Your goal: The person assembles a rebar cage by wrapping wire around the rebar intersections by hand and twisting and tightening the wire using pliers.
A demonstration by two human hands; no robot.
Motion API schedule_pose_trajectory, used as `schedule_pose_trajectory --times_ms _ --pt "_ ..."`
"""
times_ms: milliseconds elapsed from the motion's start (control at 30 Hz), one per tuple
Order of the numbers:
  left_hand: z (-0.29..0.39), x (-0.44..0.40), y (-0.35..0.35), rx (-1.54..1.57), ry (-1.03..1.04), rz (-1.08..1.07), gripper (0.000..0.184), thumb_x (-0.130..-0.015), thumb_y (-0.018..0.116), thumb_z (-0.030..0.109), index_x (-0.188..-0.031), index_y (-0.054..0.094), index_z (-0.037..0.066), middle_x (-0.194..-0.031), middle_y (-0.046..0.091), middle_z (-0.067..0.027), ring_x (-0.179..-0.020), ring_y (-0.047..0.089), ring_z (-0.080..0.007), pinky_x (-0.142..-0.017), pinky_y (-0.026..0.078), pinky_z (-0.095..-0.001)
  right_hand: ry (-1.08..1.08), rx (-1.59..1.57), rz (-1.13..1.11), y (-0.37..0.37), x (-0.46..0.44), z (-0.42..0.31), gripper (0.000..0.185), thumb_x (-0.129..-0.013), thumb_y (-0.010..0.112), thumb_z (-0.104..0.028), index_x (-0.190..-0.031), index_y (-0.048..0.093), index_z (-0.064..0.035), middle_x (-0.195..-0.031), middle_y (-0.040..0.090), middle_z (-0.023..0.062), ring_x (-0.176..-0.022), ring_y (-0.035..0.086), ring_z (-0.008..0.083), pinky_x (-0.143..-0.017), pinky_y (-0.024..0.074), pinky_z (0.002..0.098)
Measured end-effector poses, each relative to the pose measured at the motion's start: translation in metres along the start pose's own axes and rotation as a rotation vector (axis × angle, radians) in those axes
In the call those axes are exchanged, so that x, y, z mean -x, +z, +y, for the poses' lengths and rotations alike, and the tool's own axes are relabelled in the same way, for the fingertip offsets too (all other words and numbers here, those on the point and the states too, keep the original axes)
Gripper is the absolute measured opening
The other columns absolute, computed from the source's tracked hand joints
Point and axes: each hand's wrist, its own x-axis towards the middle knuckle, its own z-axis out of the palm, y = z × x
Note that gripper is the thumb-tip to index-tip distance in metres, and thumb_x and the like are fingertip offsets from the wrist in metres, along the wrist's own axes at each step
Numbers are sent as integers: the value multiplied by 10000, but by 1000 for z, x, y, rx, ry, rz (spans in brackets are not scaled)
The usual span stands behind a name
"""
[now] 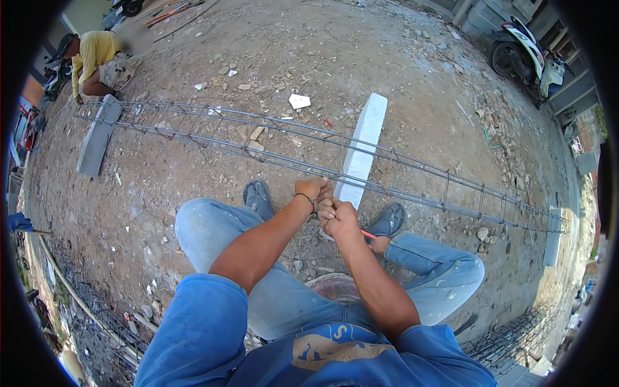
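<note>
A long cage of steel bars (271,157) with wire stirrups spans the view from left to right, resting on pale blocks. The white block (366,138) lies under its middle, just beyond my hands. My left hand (314,189), with a dark band at the wrist, is closed at the near bar; what its fingers pinch is too small to make out. Beside it, touching or nearly so, my right hand (339,218) is wrapped round a tool with a red handle (368,235), whose tip is hidden by the fingers.
A person in a yellow shirt (97,51) crouches at the cage's far left end, near a grey block (98,145). Scooters (525,55) stand at the upper right and left. Broken tile (300,101) and rubble litter the ground. More steel mesh (509,335) lies at lower right.
</note>
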Motion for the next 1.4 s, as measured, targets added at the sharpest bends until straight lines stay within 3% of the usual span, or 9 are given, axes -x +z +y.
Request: schedule_pose_trajectory --times_ms 267,433,533,600,700,767,967,1200,1400 --pt "7 26 -7 -140 -10 -228 453 -966 626 82 -1400 514 15 -965 669 -127 -715 657 -197 -512 531 -307 -191 181 -18 0 -6 15 185 -1046 392 -106 -1053 544 0 -737 529 46 -493 395 100 -424 376 238" --pt "12 23 -3 -92 -102 -264 472 -951 614 27 -1411 510 14 -943 662 -116 -750 665 -196 -578 570 -307 -390 1026 59 9 13 -5 321 -1045 497 -241 -934 667 7 -721 633 68 -587 595 134 -531 522 293" --pt "-1 7 6 193 -96 -147 456 -909 558 -84 -1351 574 23 -914 642 -96 -809 659 -192 -817 611 -348 -944 1446 260 0 -8 -44 267 -950 659 -209 -838 719 25 -705 678 89 -608 638 173 -549 494 333" --pt "-5 -4 2 222 -91 -140 463 -888 549 -101 -1335 581 14 -874 635 -89 -786 656 -188 -804 611 -356 -1292 1652 291 14 -20 -75 182 -902 691 -169 -848 733 0 -709 698 129 -610 657 239 -574 483 375" --pt "-8 -4 2 251 -90 -137 452 -884 545 -106 -1316 595 18 -865 625 -80 -766 645 -178 -789 606 -335 -1397 1856 190 56 -22 -95 125 -875 692 -134 -901 744 -23 -799 705 183 -717 672 327 -680 510 424" --pt "-7 -2 3 269 -92 -142 435 -901 550 -94 -1314 603 31 -896 620 -78 -770 636 -171 -786 601 -307 -1666 2112 -185 76 -31 -103 139 -861 692 -123 -955 752 -40 -884 697 212 -874 665 370 -801 510 465" --pt "-2 6 6 278 -114 -192 496 -902 544 -104 -1381 542 25 -898 617 -75 -783 636 -170 -803 594 -306 -878 2721 -261 96 -66 -125 181 -845 693 -146 -997 768 -85 -928 704 208 -934 657 402 -861 511 471" --pt "-5 1 8 319 -120 -219 572 -893 513 -142 -1446 443 -14 -891 600 -85 -792 634 -169 -860 601 -336 -669 2649 -186 108 -73 -123 234 -782 766 -264 -926 781 -80 -860 700 213 -870 654 362 -765 510 432" --pt "-11 -11 11 367 -81 -122 476 -903 490 -135 -1363 545 -26 -984 638 -122 -790 647 -163 -724 610 -261 -1356 2716 69 86 -72 -73 149 -776 668 -157 -845 772 -76 -1078 500 222 -1043 480 397 -883 419 540"
